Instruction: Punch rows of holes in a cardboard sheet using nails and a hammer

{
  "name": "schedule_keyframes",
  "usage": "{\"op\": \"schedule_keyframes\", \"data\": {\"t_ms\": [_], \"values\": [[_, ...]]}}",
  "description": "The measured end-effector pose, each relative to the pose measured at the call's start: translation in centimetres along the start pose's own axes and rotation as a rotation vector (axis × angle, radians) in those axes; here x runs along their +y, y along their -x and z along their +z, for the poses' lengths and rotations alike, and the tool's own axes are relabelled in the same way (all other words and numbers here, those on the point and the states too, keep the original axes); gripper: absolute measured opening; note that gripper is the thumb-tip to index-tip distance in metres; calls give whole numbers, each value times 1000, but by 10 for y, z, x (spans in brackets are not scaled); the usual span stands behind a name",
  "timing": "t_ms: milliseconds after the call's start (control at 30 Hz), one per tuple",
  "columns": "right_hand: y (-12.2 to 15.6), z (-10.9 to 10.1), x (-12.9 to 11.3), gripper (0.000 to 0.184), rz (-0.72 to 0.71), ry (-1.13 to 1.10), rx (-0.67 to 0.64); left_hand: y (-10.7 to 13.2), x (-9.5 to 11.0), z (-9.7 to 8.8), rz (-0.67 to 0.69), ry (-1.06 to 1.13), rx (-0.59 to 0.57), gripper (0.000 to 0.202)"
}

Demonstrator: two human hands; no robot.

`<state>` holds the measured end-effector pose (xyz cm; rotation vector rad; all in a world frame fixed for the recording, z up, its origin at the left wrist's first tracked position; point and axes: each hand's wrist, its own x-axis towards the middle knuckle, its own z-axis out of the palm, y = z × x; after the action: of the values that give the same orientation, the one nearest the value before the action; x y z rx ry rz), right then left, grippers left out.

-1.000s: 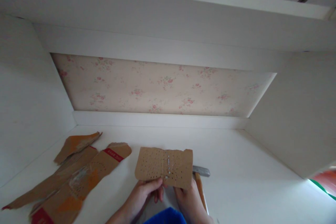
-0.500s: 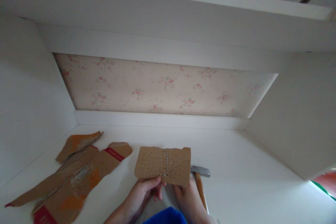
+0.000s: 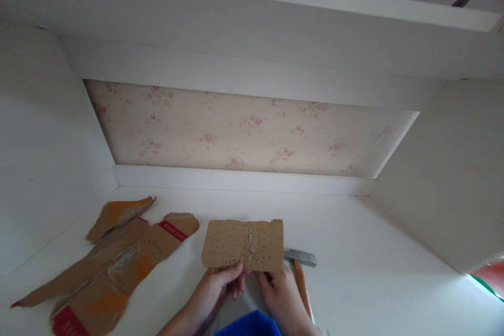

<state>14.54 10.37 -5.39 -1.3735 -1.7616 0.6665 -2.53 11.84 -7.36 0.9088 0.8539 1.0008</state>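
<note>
Left hand (image 3: 220,278) and right hand (image 3: 280,290) grip perforated card (image 3: 232,244) by lower edge, torn cardboard (image 3: 126,268) at nine o'clock bearing illegible lettering, worktop (image 3: 374,262) extending past hammer (image 3: 301,278) at three o'clock.

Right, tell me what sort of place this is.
Probably a built-in desk or cabinet nook, perhaps in a home: a white shelf runs overhead, and floral wallpaper shows behind the white worktop.

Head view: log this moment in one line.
left hand: holds perforated cardboard at lower edge | right hand: holds its lower right | hammer: on white surface, beside right hand | torn cardboard pieces: at left
</note>
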Motion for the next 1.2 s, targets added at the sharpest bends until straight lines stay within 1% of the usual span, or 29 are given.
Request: {"op": "schedule_keyframes", "data": {"t_ms": [100, 167, 267, 333, 367, 400, 467, 500, 567, 633, 667, 867, 1033, 1100, 1200], "values": [[1, -7, -8, 31, 39, 46, -16, 0, -1, -1, 22, -17, 29, 48], [2, -10, -11, 30, 36, 57, -13, 0, -1, -2, 38, -49, 58, 48], [4, -10, -11, 27, 23, -9, 62, 2, 2, -3, 51, -176, 118, 50], [5, -7, -9, 22, 51, -94, 108, 4, 4, -2, 45, -303, 135, 52], [5, -5, -9, 22, 71, -129, 113, 5, 6, 0, 40, -354, 134, 52], [5, -4, -8, 29, 87, -150, 111, 6, 6, 2, 38, -392, 130, 51], [4, -1, -7, 40, 97, -142, 106, 7, 7, 7, 41, -424, 132, 49], [4, -1, -7, 42, 91, -120, 116, 8, 7, 9, 43, -423, 136, 47], [3, -1, -6, 34, 47, -74, 141, 8, 6, 13, 46, -416, 141, 42], [3, -1, -5, 24, -33, -36, 154, 9, 5, 14, 46, -413, 141, 39], [3, -1, -4, 22, -72, -21, 160, 9, 5, 15, 42, -414, 139, 39], [5, -1, -4, 19, -195, 27, 181, 9, 5, 15, -9, -455, 138, 44], [7, -4, -8, 21, -272, 97, 216, 10, 8, 18, 4, -508, 108, 51], [7, -4, -7, 20, -284, 104, 202, 10, 10, 19, 17, -529, 100, 53], [7, -3, -4, 19, -272, 68, 144, 11, 12, 21, 28, -547, 89, 55]]}}
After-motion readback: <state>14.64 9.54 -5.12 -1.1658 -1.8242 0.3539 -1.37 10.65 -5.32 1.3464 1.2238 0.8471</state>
